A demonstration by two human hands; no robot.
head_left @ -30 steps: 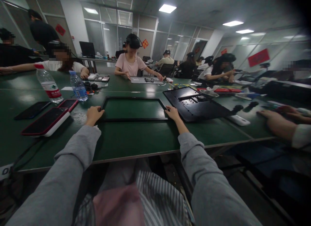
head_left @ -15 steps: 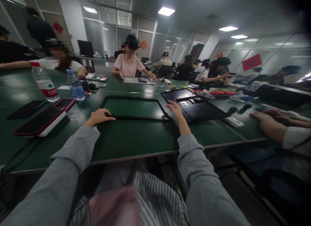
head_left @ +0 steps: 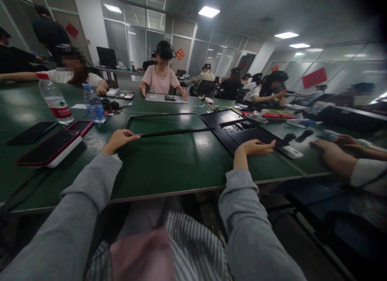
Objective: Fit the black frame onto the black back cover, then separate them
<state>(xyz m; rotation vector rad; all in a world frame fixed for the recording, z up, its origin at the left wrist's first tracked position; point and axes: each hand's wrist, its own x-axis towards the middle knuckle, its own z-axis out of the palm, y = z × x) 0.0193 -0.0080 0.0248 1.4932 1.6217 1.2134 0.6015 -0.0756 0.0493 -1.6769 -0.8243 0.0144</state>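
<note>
A thin black rectangular bezel (head_left: 175,132) is pinched at its near left corner by my left hand (head_left: 118,140), fingers closed on it. The near bar looks lifted slightly off the green table (head_left: 169,168). Its right end meets or overlaps the left edge of a black monitor back cover (head_left: 225,132); I cannot tell which. That cover lies inside up, with a recess showing metal parts. My right hand (head_left: 252,148) is closed at the cover's near right edge, thumb above, the other fingers partly hidden.
Two water bottles (head_left: 56,99) and phones (head_left: 50,146) stand or lie at left. A white device (head_left: 290,152) sits right of the cover. A co-worker's hand (head_left: 335,154) rests at far right. Across the table a person (head_left: 160,77) handles a grey panel (head_left: 166,98).
My right hand has moved from the bezel's right side to the cover's near right edge. The bezel's near bar has risen and shifted slightly away, with my left hand still holding it.
</note>
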